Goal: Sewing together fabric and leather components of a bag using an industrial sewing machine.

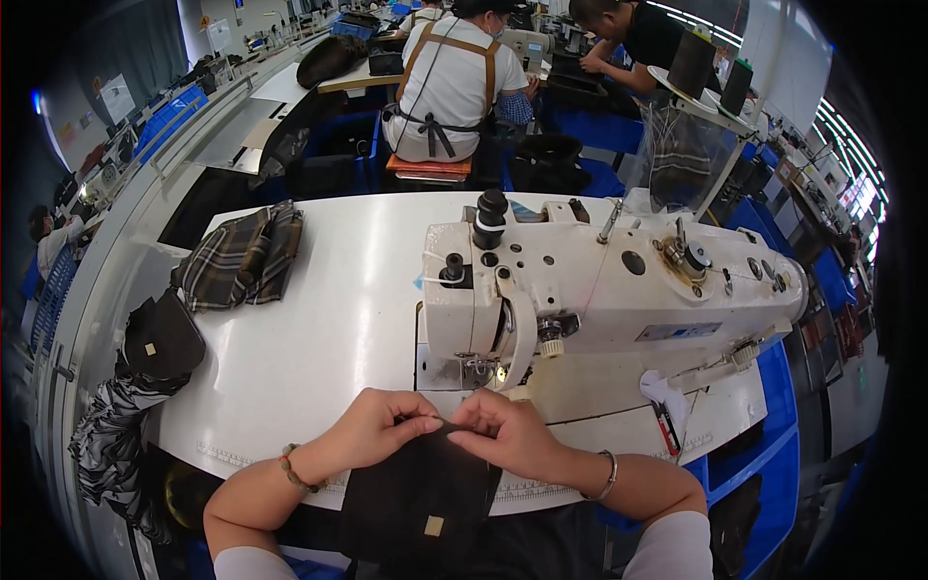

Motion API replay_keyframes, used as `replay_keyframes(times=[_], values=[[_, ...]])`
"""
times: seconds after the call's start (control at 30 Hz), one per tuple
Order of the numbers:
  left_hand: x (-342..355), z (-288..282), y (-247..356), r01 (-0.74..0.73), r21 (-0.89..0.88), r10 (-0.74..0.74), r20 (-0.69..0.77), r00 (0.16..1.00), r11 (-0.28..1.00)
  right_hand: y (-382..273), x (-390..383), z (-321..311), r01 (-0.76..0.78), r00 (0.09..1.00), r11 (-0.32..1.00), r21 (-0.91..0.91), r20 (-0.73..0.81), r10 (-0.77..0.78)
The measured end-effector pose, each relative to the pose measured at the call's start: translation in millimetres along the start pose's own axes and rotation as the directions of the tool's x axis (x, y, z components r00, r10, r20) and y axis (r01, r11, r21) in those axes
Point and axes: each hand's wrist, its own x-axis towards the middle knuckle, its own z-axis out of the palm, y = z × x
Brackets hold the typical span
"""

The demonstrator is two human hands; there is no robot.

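Note:
A small dark brown fabric pouch (416, 498) with a pale square tag hangs over the near edge of the white table (329, 329). My left hand (372, 427) pinches its top edge on the left. My right hand (503, 430) pinches the same edge on the right, fingertips nearly meeting. Both hands sit just in front of the needle area (478, 367) of a white sewing machine (599, 280).
A folded plaid cloth (242, 256) lies at the table's far left. A dark bag (159, 338) and striped fabric (111, 440) hang off the left edge. A red-handled tool (667, 425) lies at the right. Other people work at stations beyond, blue crates around.

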Motion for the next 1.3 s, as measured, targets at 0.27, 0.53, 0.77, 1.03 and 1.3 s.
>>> replay_keyframes(times=[0.27,0.53,0.77,1.03,1.3], values=[[1,-3,0,-0.001,0.035,0.001,0.000,1.000,0.999,-8,-1,-14,-0.033,0.995,0.968,-0.250,0.086,0.056],[5,-9,-6,0.025,0.017,-0.025,0.006,1.000,1.000,-6,2,-11,-0.044,0.999,0.999,-0.029,-0.008,0.044],[10,-10,-16,0.055,-0.067,-0.057,-0.024,0.998,0.996,-2,2,-15,-0.088,0.994,0.996,0.000,0.059,0.088],[10,-11,-23,0.061,-0.193,-0.055,0.035,0.998,0.979,-9,2,-14,-0.166,0.980,0.982,0.094,0.128,0.154],[11,-13,-11,0.055,-0.092,-0.051,0.042,0.998,0.994,3,0,-17,-0.068,0.991,0.995,-0.068,0.111,0.075]])
